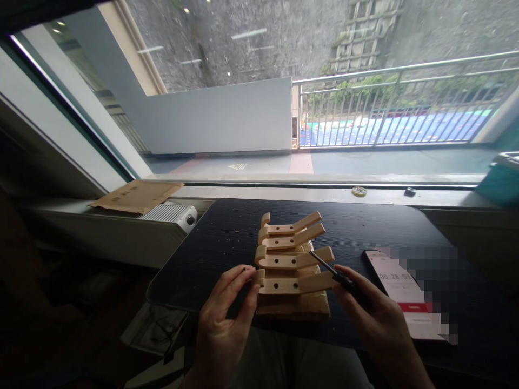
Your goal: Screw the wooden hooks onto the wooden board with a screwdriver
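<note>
Several pale wooden hooks lie side by side across a yellowish-brown wrapped block (294,310), each with a curled left end and two dark holes or screw heads. My left hand (227,308) is closed at the curled end of the nearest wooden hook (286,285), thumb and finger on either side of it. A tiny dark bit (244,269) shows at these fingers; I cannot tell what it is. My right hand (371,308) is wrapped round a screwdriver (344,280). Its thin shaft points up and left, with the tip over the second-nearest hook (306,261).
The hooks and block are on a black table (194,254). A lit phone (399,292) lies right of my right hand. Along the window sill are a roll of tape (359,191) and a small dark object (410,192). Left are a brown envelope (140,195) and a white radiator (172,216).
</note>
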Motion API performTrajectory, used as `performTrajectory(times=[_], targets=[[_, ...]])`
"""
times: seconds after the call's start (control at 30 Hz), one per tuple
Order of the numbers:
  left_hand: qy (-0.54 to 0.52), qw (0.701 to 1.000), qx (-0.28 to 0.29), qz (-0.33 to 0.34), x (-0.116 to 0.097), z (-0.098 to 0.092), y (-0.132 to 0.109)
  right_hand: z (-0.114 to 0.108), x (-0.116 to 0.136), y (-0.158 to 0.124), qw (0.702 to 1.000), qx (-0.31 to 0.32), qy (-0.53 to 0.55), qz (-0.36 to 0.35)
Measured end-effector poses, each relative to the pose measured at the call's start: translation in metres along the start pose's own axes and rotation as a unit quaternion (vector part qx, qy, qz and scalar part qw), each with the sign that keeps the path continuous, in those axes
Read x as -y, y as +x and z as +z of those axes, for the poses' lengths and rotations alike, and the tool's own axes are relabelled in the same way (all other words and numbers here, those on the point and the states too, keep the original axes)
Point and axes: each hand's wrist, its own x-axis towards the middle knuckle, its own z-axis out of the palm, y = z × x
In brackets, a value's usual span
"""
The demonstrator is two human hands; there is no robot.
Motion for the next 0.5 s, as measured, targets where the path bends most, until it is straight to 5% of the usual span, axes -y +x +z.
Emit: performTrajectory(times=[0.3, 0.5], targets=[[-0.016, 0.999, -0.037, 0.003, -0.009, -0.020, 0.034, -0.012, 0.006, -0.003, 1.000, -0.012, -0.016, 0.014], [-0.032, 0.998, 0.055, 0.002, -0.028, -0.010, 0.052, -0.017, -0.001, -0.010, 1.000, -0.017, -0.024, -0.002]])
